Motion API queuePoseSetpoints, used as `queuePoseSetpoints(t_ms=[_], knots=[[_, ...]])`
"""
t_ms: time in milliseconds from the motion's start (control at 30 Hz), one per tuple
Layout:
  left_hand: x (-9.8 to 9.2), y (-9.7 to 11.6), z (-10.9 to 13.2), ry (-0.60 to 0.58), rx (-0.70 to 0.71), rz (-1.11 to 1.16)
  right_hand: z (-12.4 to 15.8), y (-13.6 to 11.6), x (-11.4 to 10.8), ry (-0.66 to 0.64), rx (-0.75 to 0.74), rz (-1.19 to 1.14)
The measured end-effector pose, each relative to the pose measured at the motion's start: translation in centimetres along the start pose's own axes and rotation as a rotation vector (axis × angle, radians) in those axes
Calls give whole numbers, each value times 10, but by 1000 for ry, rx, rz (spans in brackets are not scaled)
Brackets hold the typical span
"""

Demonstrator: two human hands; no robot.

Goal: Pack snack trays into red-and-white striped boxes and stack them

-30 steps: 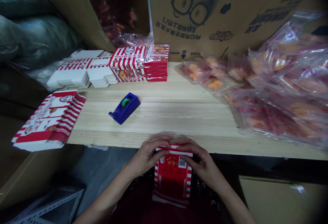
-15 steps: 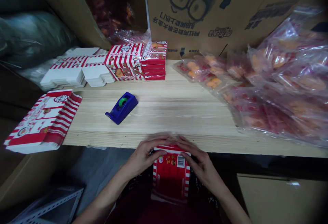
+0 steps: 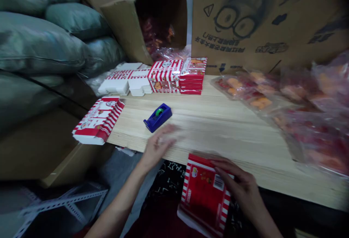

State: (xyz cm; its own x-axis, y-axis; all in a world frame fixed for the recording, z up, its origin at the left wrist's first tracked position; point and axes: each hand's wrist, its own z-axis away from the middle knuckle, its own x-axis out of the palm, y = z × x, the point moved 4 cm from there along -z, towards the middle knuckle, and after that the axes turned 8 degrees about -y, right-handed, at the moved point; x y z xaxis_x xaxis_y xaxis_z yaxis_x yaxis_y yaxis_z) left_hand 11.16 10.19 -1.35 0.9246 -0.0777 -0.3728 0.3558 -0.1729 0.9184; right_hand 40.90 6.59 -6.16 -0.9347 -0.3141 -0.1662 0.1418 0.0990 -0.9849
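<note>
A red-and-white striped carton (image 3: 204, 194) rests tilted at the table's front edge, over my lap. My right hand (image 3: 237, 180) grips its upper right side, thumb on the printed face beside the barcode. My left hand (image 3: 159, 145) is off the carton, fingers apart and partly blurred, with nothing in it. It hovers over the front of the table (image 3: 207, 121), just short of a blue tape dispenser (image 3: 158, 117) that carries a green-cored roll.
Flat striped cartons (image 3: 98, 120) lie at the left edge. Behind are white folded cartons (image 3: 114, 86) and a row of striped cartons (image 3: 166, 76). Plastic-bagged orange and red items (image 3: 308, 118) heap up on the right. An open cardboard box (image 3: 122, 23) and stuffed sacks (image 3: 35, 41) stand behind.
My left hand has let go of the carton and moved up towards the tape dispenser. The carton is now tilted in my right hand alone. The view has swung left.
</note>
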Motion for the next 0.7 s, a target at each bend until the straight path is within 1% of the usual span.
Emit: queuePoseSetpoints(t_ms=[33, 67, 100, 133, 167, 233, 267, 333, 400, 500, 600, 700], knots=[[-27, -5, -6, 185, 3, -109, 1, 2, -10, 35, 18, 4], [-51, -12, -12, 327, -18, -219, 1, 4, -20, 71, 41, -1], [-69, -23, -18, 387, -68, -315, 2, 8, -29, 103, 69, -15], [-83, -34, -25, 375, -125, -374, 2, 11, -38, 131, 100, -39], [-91, -47, -31, 324, -177, -397, 2, 14, -46, 154, 132, -73], [-95, -66, -37, 224, -244, -393, 2, 21, -57, 184, 192, -157], [-94, -71, -37, 208, -259, -386, 1, 24, -61, 195, 217, -196], [-90, -75, -32, 240, -279, -389, -1, 30, -68, 205, 250, -245], [-89, -73, -25, 297, -308, -395, -4, 39, -74, 195, 267, -256], [-95, -66, -16, 352, -367, -368, -13, 55, -82, 141, 285, -293], [-106, -59, -16, 327, -434, -256, -28, 63, -86, 80, 292, -366], [-116, -53, -21, 284, -521, -85, -45, 55, -89, 16, 285, -393]])
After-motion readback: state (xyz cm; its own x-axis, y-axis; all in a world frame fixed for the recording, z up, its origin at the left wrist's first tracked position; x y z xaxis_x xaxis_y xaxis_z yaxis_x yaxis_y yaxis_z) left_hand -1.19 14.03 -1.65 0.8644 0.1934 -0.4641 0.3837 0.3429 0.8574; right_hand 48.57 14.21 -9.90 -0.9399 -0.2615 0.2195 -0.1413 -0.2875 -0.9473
